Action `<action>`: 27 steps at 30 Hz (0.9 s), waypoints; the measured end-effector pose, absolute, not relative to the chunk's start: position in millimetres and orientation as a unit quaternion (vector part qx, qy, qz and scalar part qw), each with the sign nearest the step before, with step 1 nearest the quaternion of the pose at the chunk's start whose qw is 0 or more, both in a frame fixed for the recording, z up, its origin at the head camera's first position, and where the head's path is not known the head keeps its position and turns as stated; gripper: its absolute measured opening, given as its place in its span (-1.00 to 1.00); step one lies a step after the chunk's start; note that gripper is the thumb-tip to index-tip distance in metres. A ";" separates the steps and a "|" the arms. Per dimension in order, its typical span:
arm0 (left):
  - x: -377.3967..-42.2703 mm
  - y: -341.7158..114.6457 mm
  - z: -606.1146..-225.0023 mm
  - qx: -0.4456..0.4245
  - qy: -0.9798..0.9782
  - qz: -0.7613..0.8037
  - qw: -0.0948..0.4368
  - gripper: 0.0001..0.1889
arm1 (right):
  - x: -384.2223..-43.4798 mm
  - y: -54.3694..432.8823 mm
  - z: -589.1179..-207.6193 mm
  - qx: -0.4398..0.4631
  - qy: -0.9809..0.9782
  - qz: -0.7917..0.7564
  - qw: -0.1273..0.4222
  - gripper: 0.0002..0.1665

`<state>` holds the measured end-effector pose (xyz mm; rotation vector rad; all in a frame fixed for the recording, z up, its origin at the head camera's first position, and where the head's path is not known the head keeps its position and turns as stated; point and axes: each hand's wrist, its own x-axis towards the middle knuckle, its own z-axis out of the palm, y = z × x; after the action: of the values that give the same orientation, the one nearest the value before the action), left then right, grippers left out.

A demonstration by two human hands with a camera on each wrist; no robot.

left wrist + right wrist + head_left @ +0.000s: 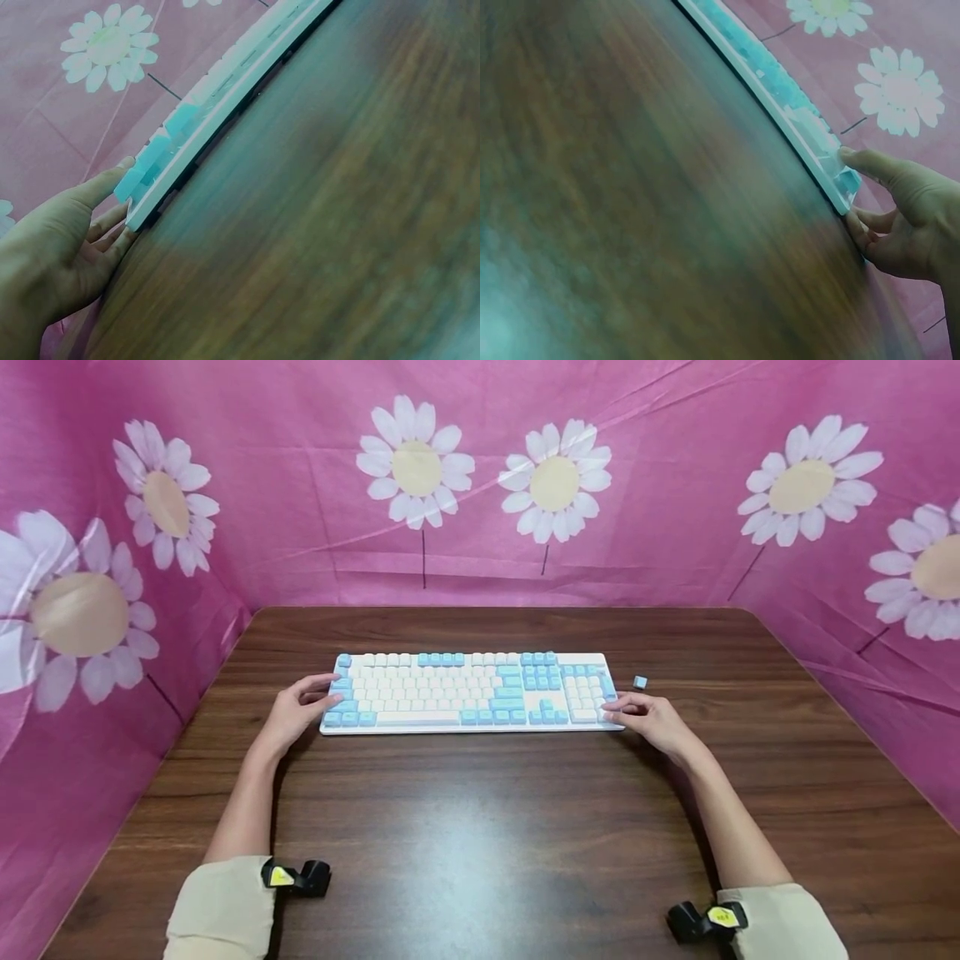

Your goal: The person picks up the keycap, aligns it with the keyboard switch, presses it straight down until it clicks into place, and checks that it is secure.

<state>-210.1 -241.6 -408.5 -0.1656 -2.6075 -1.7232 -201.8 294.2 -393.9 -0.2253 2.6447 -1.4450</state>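
A white keyboard [427,693] with white and light-blue keys lies lengthwise across the wooden table. My left hand [294,714] grips its left end, thumb on the blue edge keys and fingers curled at the side and under the edge in the left wrist view. At the opposite end my right hand [656,722] holds the right corner, the thumb [862,159] over the top by the number pad and the other fingers at the lower edge. A small light-blue keycap [640,682] sits on the table just beyond the right hand, apart from the keyboard.
The dark wooden table [465,827] extends in front of the keyboard and to both sides. A pink cloth [300,485] printed with white daisies hangs behind and on both sides. Black wrist cameras are strapped to the beige sleeves [225,902].
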 end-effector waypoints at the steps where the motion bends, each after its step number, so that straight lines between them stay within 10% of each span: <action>1: -209.7 -241.7 -408.2 -0.051 -0.833 -0.550 0.005 -0.47 | -202.3 294.4 -393.7 -0.074 0.873 -0.478 0.059 -0.52; 27: -208.1 -241.5 -404.6 -0.040 -0.839 -0.542 0.006 -0.45 | -205.7 292.9 -383.0 -0.042 0.887 -0.452 0.088 -0.51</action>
<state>-208.1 -241.5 -404.6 -0.1257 -2.6264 -1.6965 -205.7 292.9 -383.0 -0.1253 2.6396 -1.3469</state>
